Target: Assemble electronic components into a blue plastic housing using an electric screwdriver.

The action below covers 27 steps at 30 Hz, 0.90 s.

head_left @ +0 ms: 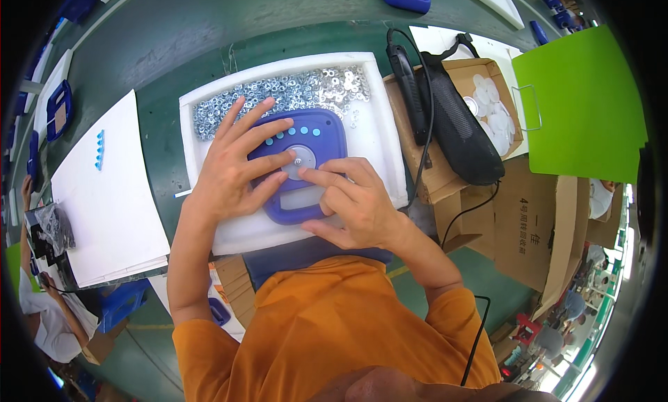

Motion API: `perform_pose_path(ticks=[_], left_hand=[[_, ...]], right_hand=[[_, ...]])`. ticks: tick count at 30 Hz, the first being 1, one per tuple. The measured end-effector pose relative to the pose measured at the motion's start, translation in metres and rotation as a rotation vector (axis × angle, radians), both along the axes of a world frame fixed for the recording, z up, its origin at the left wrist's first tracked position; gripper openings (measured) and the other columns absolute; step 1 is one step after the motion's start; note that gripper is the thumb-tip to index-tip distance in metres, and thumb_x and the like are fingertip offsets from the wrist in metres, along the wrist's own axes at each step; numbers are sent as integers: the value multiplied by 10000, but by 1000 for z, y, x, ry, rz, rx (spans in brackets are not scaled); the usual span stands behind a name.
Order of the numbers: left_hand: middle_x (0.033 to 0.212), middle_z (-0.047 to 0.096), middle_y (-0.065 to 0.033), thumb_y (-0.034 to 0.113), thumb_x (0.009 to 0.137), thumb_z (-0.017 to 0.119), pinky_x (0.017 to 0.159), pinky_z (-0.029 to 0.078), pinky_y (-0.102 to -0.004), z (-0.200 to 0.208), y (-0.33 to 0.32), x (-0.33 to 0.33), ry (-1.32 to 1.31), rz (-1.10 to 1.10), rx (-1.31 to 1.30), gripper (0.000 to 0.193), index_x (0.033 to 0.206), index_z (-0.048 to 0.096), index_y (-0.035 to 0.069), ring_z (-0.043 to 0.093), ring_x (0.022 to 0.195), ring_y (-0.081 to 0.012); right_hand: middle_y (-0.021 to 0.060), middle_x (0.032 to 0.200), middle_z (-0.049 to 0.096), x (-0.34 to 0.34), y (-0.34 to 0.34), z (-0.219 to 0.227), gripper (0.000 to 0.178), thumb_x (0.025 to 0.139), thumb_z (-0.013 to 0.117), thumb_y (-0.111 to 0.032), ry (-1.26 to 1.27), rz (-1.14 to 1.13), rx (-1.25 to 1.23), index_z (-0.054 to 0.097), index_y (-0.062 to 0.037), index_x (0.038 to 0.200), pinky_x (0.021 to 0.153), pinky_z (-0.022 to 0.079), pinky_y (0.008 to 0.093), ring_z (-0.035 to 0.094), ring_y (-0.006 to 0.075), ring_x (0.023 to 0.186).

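A blue plastic housing with a handle loop (332, 134) lies in front of me in a white foam tray (390, 144). It has a row of light-blue dots. At its middle sits a pale round disc (307, 154) with a small metal fastener (298, 162) at the centre. My left hand (233, 169) rests over the housing's left side, fingers spread, one fingertip on the disc. My right hand (358, 203) reaches in from the right; its index fingertip touches the disc beside the fastener, the other fingers loosely bent. I see nothing held in either hand.
Loose metal nuts and washers (278, 89) fill the tray's far side. Right of it, a cardboard box (511, 75) of white discs stands by a black corded tool (407, 89) and a black mesh pouch (452, 123). A white board (104, 200) lies left; a green panel (581, 103) stands far right.
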State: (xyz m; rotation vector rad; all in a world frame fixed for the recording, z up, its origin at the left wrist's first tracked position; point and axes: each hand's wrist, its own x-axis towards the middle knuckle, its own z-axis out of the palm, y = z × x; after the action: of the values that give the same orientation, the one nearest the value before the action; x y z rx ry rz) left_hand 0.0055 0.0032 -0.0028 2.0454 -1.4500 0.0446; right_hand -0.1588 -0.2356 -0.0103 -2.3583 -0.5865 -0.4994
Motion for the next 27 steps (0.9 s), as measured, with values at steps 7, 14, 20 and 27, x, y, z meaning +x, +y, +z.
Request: perform_pose_path(ticks=[7,14,20,27], left_hand=[[1554,752,-117,155,890,850,1396,241,-731,-1,0,0,7,1,12,328,1208,920,192,503,1649,-433],[1529,768,-105,141,886,853,1398,247,-730,0,0,-1,-3,-2,17,340,1216,920,185,530,1632,-417],[1505,779,-106,143,883,858,1397,250,-728,0,-1,-2,-5,3,11,309,1183,923,176,546,1619,-413],[1455,800,-111,142,856,856,1391,270,-724,4,1,-1,26,-42,-48,207,1048,935,137,588,1579,-426]], right_hand=[[151,1460,785,1,-2,1,489,809,1005,-326,32,9,37,564,-121,852,1006,565,490,707,381,1228],[136,1439,800,2,-1,-1,485,786,1016,-281,15,-14,38,559,-127,834,992,570,475,718,368,1210],[143,1378,816,2,-1,0,448,854,975,-333,26,-21,30,599,-94,817,1038,557,477,710,356,1252],[130,1362,819,5,-2,1,425,859,969,-310,23,-19,29,608,-89,819,1026,563,466,710,344,1239]])
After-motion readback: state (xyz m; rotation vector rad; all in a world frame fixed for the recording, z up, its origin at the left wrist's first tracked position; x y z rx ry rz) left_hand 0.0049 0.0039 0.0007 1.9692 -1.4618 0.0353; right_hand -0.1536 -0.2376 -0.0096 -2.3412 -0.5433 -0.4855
